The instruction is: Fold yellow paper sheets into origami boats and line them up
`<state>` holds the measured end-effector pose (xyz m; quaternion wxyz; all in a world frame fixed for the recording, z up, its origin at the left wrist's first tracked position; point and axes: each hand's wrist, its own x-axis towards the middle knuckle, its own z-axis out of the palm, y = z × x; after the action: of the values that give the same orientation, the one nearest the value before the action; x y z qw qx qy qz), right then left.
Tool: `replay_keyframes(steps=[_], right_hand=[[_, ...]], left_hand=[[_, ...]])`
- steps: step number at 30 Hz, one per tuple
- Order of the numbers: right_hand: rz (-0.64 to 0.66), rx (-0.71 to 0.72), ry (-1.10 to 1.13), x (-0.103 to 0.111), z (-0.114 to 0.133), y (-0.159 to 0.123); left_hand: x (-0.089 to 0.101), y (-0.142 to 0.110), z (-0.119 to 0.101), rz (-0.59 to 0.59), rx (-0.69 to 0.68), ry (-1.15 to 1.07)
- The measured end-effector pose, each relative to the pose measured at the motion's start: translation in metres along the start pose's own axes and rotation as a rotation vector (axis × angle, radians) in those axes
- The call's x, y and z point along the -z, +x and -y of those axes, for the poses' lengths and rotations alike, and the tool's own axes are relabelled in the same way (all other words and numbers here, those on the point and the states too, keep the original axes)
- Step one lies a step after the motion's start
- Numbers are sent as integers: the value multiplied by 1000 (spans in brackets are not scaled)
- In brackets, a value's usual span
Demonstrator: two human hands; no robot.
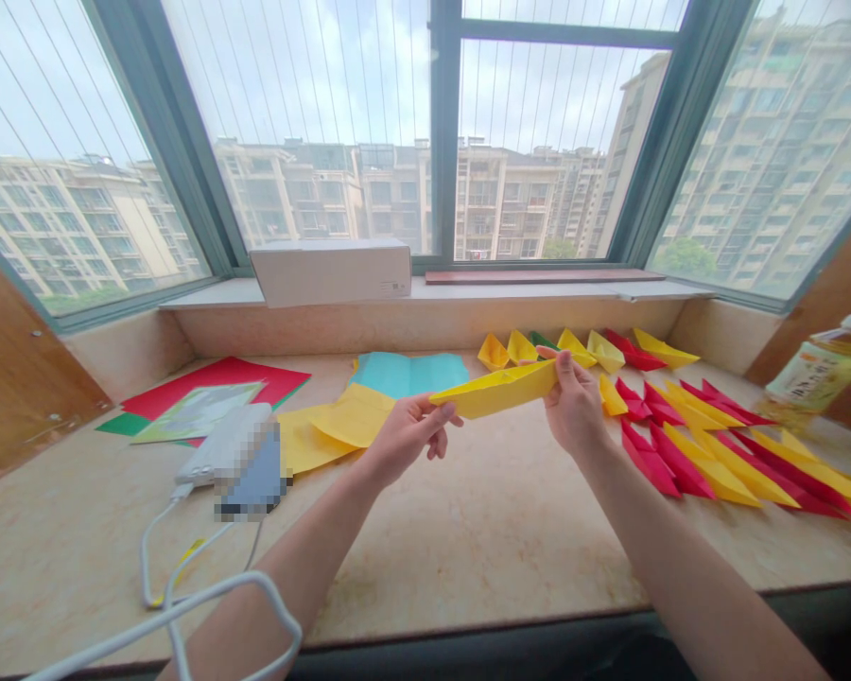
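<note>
A yellow folded paper boat [500, 390] is stretched between my two hands above the stone ledge. My left hand [415, 430] pinches its left tip between thumb and fingers. At the other end, my right hand [574, 402] grips the right tip, thumb in front and fingers behind. Beyond and to the right of my right hand stand several finished paper boats in rows, among them a red boat [634, 350] and a yellow boat [667, 348]. Loose yellow paper sheets [347, 416] lie just left of my left hand, with a creased light blue sheet [411, 375] behind them.
At left lie red paper [237, 378], a white power bank [217, 445] and a partly blurred phone-like device [255, 478]. A white cable [219, 591] loops across the front left. A bottle [823, 369] stands at right, and a white box [332, 271] sits on the windowsill.
</note>
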<state>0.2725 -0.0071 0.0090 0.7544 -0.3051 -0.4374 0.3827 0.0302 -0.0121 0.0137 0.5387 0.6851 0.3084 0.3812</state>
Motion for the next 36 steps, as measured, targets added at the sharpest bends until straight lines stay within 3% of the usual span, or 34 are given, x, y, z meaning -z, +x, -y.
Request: replay_keyframes(steps=[3,9,13,16,22,27,30,36], right_hand=[[74,-53,55,-2,-1,-2],[224,-211,29,0,-4,-4],[302,-234,-4,1,-4,-5],[357,-239,8,0,-3,-7],[375,-232,-53,-1,-5,-11],[298,-147,-70,-6,-11,-16],[348,-169,-90,-9,-12,-18],[533,-92,-490,-10,5,-22]], left_hand=[[-2,1,4,-43,-51,-3],[0,0,5,-320,-184,69],[0,0,3,-210,-185,-99],[-2,-1,6,-125,-153,-55],[-2,-2,10,-296,-170,29],[-3,-3,6,-146,-190,-167],[-6,-3,5,-92,-163,-217],[-3,1,9,-237,-135,-86]])
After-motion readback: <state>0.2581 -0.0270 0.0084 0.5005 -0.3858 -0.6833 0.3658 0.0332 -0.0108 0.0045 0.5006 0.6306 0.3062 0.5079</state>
